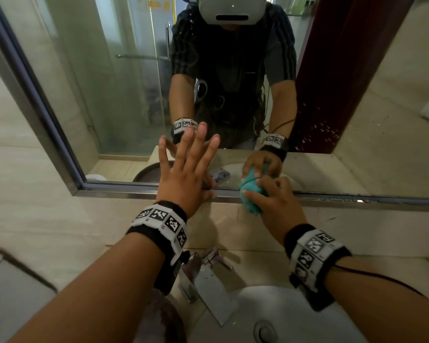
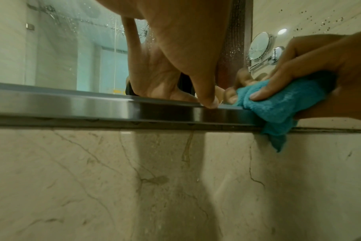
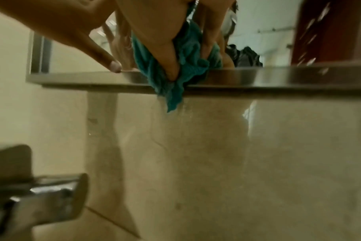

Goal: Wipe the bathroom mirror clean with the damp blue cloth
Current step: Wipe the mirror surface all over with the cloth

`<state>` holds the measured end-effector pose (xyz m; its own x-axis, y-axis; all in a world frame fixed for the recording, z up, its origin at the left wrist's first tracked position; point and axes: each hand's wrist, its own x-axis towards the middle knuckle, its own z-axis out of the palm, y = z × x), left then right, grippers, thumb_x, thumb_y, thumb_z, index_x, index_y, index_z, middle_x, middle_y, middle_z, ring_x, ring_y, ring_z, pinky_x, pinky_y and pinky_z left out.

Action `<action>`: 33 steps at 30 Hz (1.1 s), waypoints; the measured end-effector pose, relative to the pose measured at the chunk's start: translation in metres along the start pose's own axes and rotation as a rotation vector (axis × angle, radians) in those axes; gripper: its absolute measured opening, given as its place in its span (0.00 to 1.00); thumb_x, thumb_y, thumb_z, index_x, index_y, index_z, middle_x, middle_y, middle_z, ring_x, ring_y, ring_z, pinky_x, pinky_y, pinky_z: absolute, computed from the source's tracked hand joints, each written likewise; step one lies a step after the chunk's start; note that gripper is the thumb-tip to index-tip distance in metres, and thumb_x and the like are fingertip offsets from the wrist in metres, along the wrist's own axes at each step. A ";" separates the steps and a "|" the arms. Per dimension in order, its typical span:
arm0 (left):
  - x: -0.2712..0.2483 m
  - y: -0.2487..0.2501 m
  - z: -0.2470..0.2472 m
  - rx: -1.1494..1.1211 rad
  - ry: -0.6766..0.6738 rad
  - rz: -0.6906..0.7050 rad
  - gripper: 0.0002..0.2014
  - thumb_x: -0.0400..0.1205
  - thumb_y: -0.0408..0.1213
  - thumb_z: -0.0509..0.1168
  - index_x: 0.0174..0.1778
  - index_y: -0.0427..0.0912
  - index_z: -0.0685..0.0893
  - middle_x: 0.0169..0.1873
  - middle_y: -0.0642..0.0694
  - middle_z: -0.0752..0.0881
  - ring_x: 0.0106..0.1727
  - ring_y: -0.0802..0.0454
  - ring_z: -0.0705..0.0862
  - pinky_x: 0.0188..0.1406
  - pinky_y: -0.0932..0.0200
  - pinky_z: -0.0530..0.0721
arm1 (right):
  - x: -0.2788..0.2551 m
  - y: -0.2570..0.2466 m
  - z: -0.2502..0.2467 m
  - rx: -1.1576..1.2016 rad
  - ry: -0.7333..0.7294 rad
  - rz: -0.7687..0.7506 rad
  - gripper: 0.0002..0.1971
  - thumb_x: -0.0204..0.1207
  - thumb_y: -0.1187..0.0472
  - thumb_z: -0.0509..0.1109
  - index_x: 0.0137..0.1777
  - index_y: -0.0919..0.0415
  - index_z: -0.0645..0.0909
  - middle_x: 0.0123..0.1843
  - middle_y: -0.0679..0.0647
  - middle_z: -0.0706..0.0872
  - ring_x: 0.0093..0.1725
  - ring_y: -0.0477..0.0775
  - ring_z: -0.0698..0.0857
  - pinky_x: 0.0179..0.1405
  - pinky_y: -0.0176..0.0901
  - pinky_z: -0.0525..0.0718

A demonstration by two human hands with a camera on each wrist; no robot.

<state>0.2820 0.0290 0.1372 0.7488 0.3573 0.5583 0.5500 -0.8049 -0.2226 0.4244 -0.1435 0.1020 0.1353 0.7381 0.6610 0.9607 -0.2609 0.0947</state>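
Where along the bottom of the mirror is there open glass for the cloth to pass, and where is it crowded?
Open glass runs right of the right hand and its blue cloth, above the metal frame, where droplets sit. More lies left of the left hand, toward the frame's corner. Crowded: between the hands, where the left thumb nearly meets the cloth.

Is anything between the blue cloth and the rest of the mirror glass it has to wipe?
Only the left hand, spread flat on the mirror just left of the blue cloth gripped by the right hand. Upward and rightward, nothing visible blocks it.
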 end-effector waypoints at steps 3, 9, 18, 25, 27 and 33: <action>-0.001 0.001 0.002 -0.018 0.012 0.010 0.64 0.62 0.73 0.67 0.83 0.47 0.37 0.78 0.43 0.26 0.82 0.41 0.36 0.74 0.24 0.40 | 0.015 -0.026 0.011 0.004 -0.003 -0.036 0.27 0.48 0.62 0.86 0.51 0.56 0.87 0.58 0.57 0.75 0.46 0.59 0.71 0.31 0.46 0.83; 0.002 0.003 -0.001 0.023 -0.040 -0.017 0.69 0.60 0.70 0.71 0.80 0.47 0.29 0.76 0.43 0.21 0.78 0.42 0.25 0.73 0.26 0.36 | -0.010 0.013 0.005 0.063 0.062 -0.024 0.30 0.49 0.69 0.86 0.54 0.55 0.85 0.59 0.57 0.70 0.47 0.61 0.67 0.34 0.55 0.84; -0.003 0.003 0.003 0.015 0.009 -0.015 0.69 0.57 0.71 0.73 0.83 0.45 0.39 0.80 0.42 0.30 0.82 0.42 0.34 0.75 0.25 0.43 | 0.012 -0.030 0.014 -0.029 -0.001 -0.019 0.27 0.46 0.59 0.88 0.49 0.55 0.88 0.55 0.59 0.82 0.43 0.59 0.74 0.32 0.46 0.85; -0.005 0.009 -0.020 -0.023 -0.073 -0.017 0.66 0.62 0.65 0.74 0.82 0.46 0.35 0.80 0.41 0.29 0.81 0.40 0.33 0.76 0.28 0.42 | 0.002 0.015 -0.031 -0.057 -0.159 -0.036 0.27 0.42 0.65 0.89 0.44 0.56 0.88 0.53 0.63 0.85 0.37 0.66 0.82 0.21 0.49 0.84; -0.004 0.011 -0.029 -0.041 0.010 0.008 0.62 0.61 0.63 0.76 0.83 0.44 0.46 0.82 0.38 0.42 0.82 0.40 0.43 0.77 0.32 0.45 | 0.021 0.012 -0.048 -0.057 -0.086 -0.051 0.23 0.52 0.67 0.85 0.50 0.60 0.87 0.57 0.66 0.84 0.42 0.69 0.82 0.29 0.54 0.87; 0.021 0.023 -0.033 -0.034 0.091 0.027 0.60 0.67 0.59 0.74 0.82 0.42 0.40 0.82 0.41 0.39 0.82 0.43 0.38 0.80 0.39 0.42 | 0.087 0.007 -0.082 0.014 0.359 0.101 0.16 0.74 0.60 0.63 0.61 0.59 0.80 0.63 0.65 0.78 0.55 0.62 0.73 0.47 0.43 0.78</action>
<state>0.2976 0.0024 0.1701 0.7257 0.2917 0.6231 0.5159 -0.8300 -0.2122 0.4230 -0.1320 0.2214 0.1383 0.4429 0.8858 0.9503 -0.3113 0.0073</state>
